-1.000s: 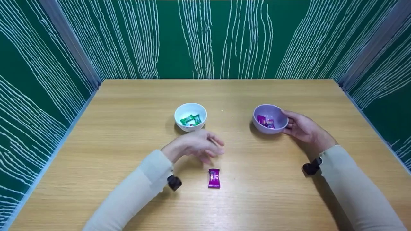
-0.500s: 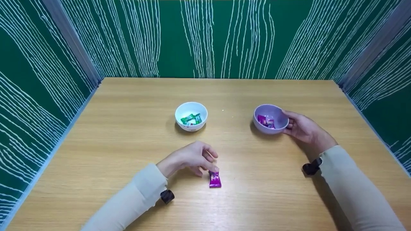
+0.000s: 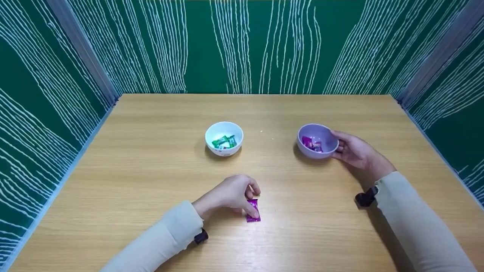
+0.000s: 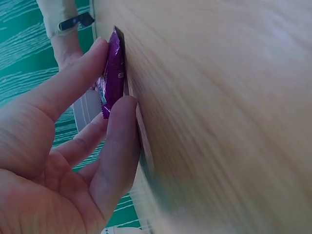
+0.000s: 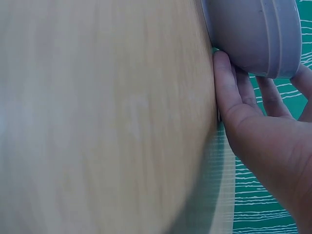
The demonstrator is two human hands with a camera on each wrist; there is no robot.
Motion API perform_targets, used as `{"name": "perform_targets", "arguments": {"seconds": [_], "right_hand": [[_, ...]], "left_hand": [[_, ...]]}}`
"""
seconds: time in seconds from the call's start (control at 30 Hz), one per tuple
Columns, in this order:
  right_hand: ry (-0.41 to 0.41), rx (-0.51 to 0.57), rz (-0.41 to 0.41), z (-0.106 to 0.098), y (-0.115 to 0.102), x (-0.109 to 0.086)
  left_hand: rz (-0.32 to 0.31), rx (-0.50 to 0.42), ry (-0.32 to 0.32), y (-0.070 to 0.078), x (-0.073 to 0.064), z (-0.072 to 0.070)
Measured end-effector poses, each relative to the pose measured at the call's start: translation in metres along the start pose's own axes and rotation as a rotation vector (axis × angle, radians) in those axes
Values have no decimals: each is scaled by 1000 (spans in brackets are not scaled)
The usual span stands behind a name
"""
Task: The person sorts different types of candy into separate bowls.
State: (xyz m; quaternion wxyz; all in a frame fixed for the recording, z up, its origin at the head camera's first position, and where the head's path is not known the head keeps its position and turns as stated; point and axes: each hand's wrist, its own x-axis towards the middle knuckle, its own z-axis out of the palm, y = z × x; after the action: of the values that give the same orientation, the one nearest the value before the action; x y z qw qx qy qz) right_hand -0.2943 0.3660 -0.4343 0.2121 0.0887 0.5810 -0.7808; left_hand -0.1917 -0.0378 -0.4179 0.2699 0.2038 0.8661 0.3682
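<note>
My left hand [image 3: 230, 192] is low over the near middle of the table, thumb and fingers at a purple wrapped candy [image 3: 251, 205]. In the left wrist view, the thumb lies along one side of the candy [image 4: 115, 68] and a finger meets its lower end, close against the tabletop. Over at the right, my right hand [image 3: 355, 151] holds a lilac bowl [image 3: 322, 132] at its side, thumb up at the rim and fingers against the outer wall. Several purple candies [image 3: 308, 142] lie inside that bowl. The right wrist view shows the bowl's outer wall [image 5: 243, 34].
Left of the lilac bowl stands a white bowl [image 3: 220, 131] with several green-wrapped candies [image 3: 220, 141] in it. Tiny white specks dot the wooden table [image 3: 159, 124] between the bowls. Green panels [image 3: 206, 45] with white wavy lines enclose the back and sides.
My left hand has come down from near the white bowl toward me, and its thumb and fingers have closed in on the purple candy. The right hand stays at the lilac bowl.
</note>
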Motion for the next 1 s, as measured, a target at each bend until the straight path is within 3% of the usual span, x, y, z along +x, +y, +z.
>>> {"name": "perform_targets", "arguments": {"seconds": [0.33, 0.5, 0.7, 1.0], "right_hand": [[1, 12, 9, -1, 1, -1], [5, 11, 13, 0, 1, -1], [-5, 9, 2, 0, 0, -1], [8, 4, 6, 1, 1, -1]], "left_hand": [[8, -41, -42, -1, 3, 0], [6, -157, -125, -8, 5, -4], [53, -247, -242, -13, 6, -9], [14, -295, -298, -13, 7, -7]]}}
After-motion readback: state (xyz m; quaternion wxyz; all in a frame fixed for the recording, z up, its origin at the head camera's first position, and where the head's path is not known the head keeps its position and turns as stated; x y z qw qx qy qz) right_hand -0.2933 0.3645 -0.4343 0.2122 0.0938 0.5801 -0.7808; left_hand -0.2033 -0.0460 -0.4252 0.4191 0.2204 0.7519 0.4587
